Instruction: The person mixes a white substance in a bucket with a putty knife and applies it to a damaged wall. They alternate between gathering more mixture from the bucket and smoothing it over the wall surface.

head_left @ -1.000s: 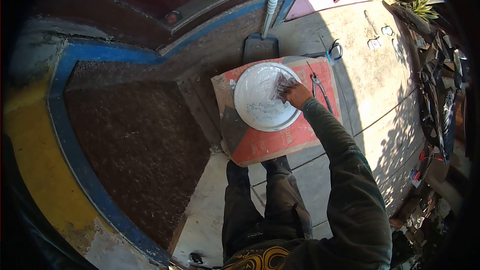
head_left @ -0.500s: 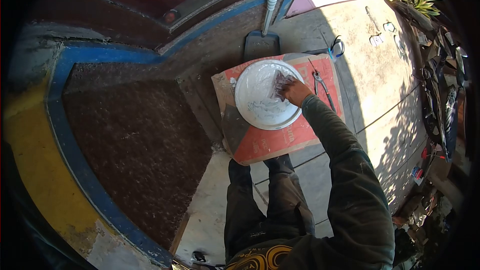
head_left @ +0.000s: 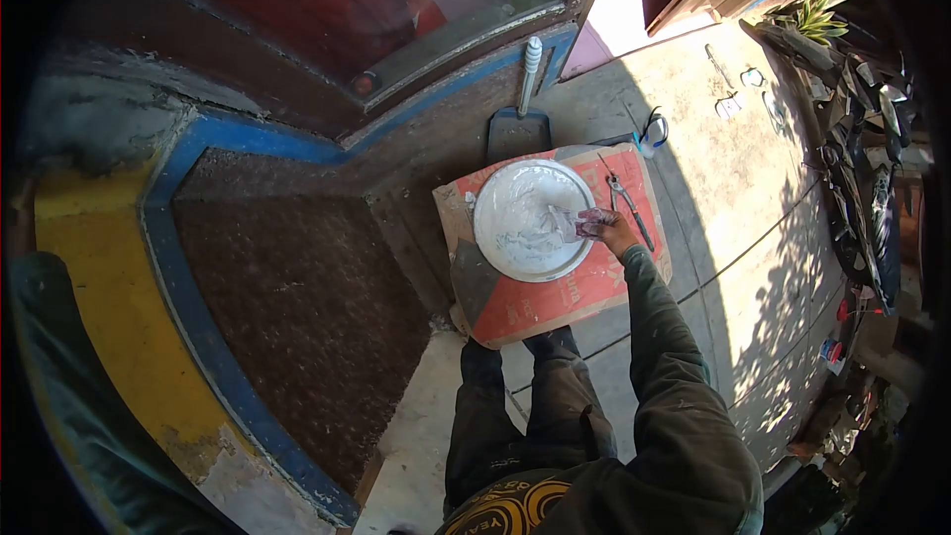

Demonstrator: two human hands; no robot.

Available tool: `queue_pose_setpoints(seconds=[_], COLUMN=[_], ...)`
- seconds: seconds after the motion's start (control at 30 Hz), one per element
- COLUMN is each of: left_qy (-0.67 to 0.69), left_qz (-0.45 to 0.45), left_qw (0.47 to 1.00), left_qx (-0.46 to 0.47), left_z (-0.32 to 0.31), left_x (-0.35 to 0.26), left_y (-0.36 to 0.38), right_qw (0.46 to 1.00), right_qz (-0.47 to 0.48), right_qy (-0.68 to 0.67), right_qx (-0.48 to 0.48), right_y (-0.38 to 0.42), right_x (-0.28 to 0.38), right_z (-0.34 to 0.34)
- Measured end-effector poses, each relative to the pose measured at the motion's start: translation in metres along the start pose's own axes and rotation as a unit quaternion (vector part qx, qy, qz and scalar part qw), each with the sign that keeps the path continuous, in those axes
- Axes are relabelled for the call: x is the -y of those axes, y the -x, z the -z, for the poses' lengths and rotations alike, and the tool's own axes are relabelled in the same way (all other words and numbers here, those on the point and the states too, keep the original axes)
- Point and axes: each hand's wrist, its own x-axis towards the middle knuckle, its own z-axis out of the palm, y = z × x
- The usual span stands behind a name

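Observation:
A round white lid-like basin (head_left: 530, 173), its inside smeared with wet white paste, lies on a flattened red cardboard box (head_left: 555, 302). Over its right rim is my right hand (head_left: 604, 226), with whitish smears on the fingers. The fingers are pinched on a thin, crumpled, paste-coated rag (head_left: 565, 224) that hangs over the paste. Just right of the hand, pliers (head_left: 630, 210) with dark handles rest on the cardboard. My left hand is out of view; only the left sleeve (head_left: 74, 376) shows at the left edge.
Behind the cardboard stands a dustpan (head_left: 517, 129) with a white twisted handle. A blue-edged ledge (head_left: 168, 228) runs along the left, below a door (head_left: 466, 30). Small items lie on the sunlit concrete (head_left: 728, 104) at right, beside a heap of clutter (head_left: 872, 178).
My right hand has moved from inside the basin toward its right rim, drawing the rag along. The view has shifted, and the left sleeve shows more at the left edge.

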Motion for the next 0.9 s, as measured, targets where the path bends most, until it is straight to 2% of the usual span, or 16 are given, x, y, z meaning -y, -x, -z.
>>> queue_pose_setpoints(seconds=[0.03, 0.07, 0.1, 0.13, 0.17, 0.23, 0.3, 0.37, 0.43, 0.5, 0.6, 0.73, 0.8, 0.83, 0.9], left_qy=[0.011, 0.022, 0.033, 0.044, 0.055, 0.067, 0.089, 0.075, 0.137, 0.108, 0.055, -0.028, -0.048, -0.054, -0.059], left_qz=[-0.020, -0.040, -0.061, -0.081, -0.100, -0.113, -0.138, -0.148, -0.080, -0.064, -0.029, -0.004, -0.015, -0.011, 0.032], left_qw=[1.000, 0.999, 0.997, 0.995, 0.992, 0.990, 0.984, 0.982, 0.986, 0.992, 0.997, 0.999, 0.999, 0.998, 0.994], left_qx=[-0.010, -0.019, -0.028, -0.038, -0.049, -0.060, -0.068, -0.088, -0.046, -0.024, -0.046, -0.042, 0.003, -0.006, 0.080], left_z=[0.006, 0.011, -0.001, 0.031, -0.003, 0.007, 0.025, 0.036, 0.045, 0.068, 0.103, 0.121, 0.128, 0.131, 0.135], left_x=[-0.005, -0.008, -0.063, -0.194, -0.096, -0.116, -0.151, -0.172, -0.182, -0.204, -0.238, -0.240, -0.241, -0.242, -0.243], left_y=[-0.003, -0.009, -0.032, -0.028, -0.039, -0.032, -0.024, -0.019, -0.010, -0.005, -0.003, -0.013, -0.018, -0.020, -0.021], right_qw=[1.000, 0.997, 0.988, 0.986, 0.986, 0.966, 0.962, 0.935, 0.932, 0.903, 0.901, 0.890, 0.877, 0.873, 0.878], right_qz=[0.005, -0.042, -0.090, -0.079, -0.072, -0.044, -0.050, -0.047, -0.021, 0.016, 0.042, 0.065, 0.090, 0.101, 0.130], right_qy=[-0.002, -0.055, -0.109, -0.137, -0.139, -0.249, -0.260, -0.340, -0.356, -0.422, -0.428, -0.452, -0.467, -0.468, -0.446], right_qx=[-0.002, -0.032, -0.061, -0.057, -0.057, -0.052, -0.065, -0.087, -0.071, -0.082, -0.051, 0.016, 0.071, 0.094, 0.116], right_y=[0.009, 0.021, 0.031, 0.038, 0.043, 0.054, 0.066, 0.075, 0.080, 0.082, 0.090, 0.094, 0.082, 0.074, 0.073], right_x=[0.002, 0.011, 0.014, 0.008, 0.004, 0.001, 0.009, 0.016, 0.016, 0.022, 0.040, 0.114, 0.151, 0.167, 0.223], right_z=[-0.002, -0.007, -0.011, -0.012, -0.015, -0.019, -0.028, -0.039, -0.046, -0.063, -0.095, -0.177, -0.224, -0.247, -0.305])
